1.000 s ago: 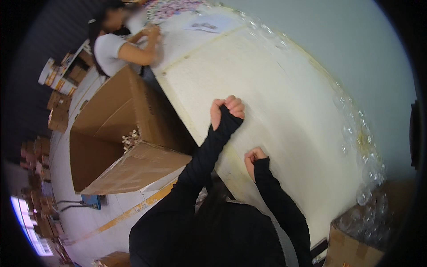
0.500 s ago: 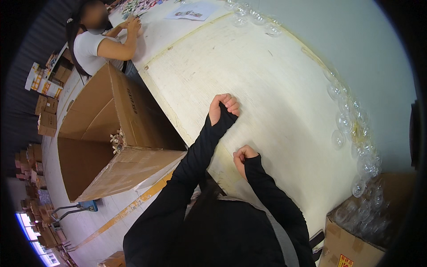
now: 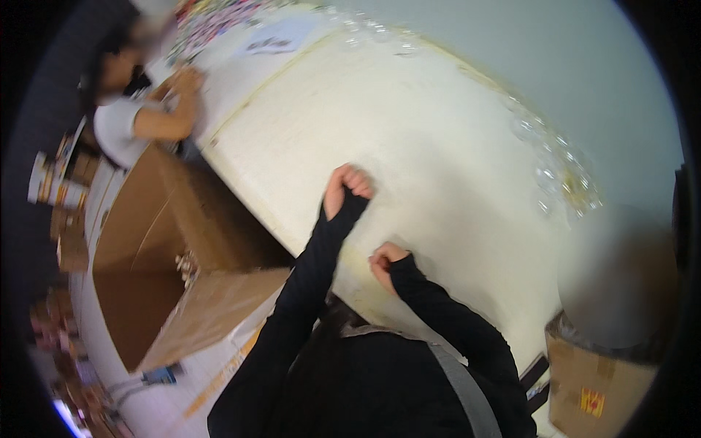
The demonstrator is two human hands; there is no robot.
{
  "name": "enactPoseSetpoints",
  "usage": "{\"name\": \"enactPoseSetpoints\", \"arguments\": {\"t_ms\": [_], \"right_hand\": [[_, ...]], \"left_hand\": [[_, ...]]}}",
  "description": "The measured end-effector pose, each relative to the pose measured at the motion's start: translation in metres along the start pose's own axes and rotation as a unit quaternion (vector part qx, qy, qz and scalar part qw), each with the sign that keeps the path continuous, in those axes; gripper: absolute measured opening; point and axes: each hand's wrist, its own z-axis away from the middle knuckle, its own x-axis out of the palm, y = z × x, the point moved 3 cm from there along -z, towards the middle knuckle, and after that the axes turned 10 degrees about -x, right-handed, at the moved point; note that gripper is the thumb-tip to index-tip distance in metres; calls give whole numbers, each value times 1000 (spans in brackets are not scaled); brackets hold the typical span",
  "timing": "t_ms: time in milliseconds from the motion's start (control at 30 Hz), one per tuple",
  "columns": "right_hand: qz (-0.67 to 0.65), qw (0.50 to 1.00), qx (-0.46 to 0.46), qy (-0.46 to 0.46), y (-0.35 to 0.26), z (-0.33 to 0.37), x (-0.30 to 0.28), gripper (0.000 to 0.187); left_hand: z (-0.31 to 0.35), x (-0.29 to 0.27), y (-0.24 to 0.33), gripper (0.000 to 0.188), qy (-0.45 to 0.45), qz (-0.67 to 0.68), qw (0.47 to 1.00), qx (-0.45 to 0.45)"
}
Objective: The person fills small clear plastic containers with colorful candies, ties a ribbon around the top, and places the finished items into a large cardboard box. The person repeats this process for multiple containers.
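My left hand (image 3: 349, 188) is curled into a fist above the white tabletop (image 3: 292, 150), with the black sleeve reaching up to its fingers. Closer to my body and slightly to the right, my right hand (image 3: 385, 261) is also closed, at the table's near part. The two hands are apart, and nothing shows in either of them. Their palms are hidden.
A large open cardboard box (image 3: 226, 310) stands left of the table. Clear plastic domes (image 3: 555, 175) line the far right edge. Another cardboard box (image 3: 599, 372) is at lower right, partly behind a blurred patch. A co-worker (image 3: 157, 120) handles something small near a printed sheet (image 3: 281, 38).
The view has shifted and blurred, so the table and box sit differently in it. Both my hands keep their closed shape, and a blurred patch now covers the lower-right box's top.
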Motion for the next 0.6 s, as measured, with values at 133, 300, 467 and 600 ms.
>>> {"name": "enactPoseSetpoints", "arguments": {"t_ms": [133, 300, 467, 600], "right_hand": [[-32, 999, -27, -8, -2, -2, -3, 17], [269, 954, -133, -14, 2, -36, -77, 18], [655, 617, -152, 410, -3, -28, -293, 45], [755, 325, 114, 558, -12, 60, -448, 68]], "left_hand": [[2, 11, -5, 32, 25, -4, 1000, 0], [5, 22, -6, 30, 53, -3, 999, 0], [8, 27, -9, 26, 40, -31, 999, -4], [8, 27, -12, 23, 51, -59, 997, -6]]}}
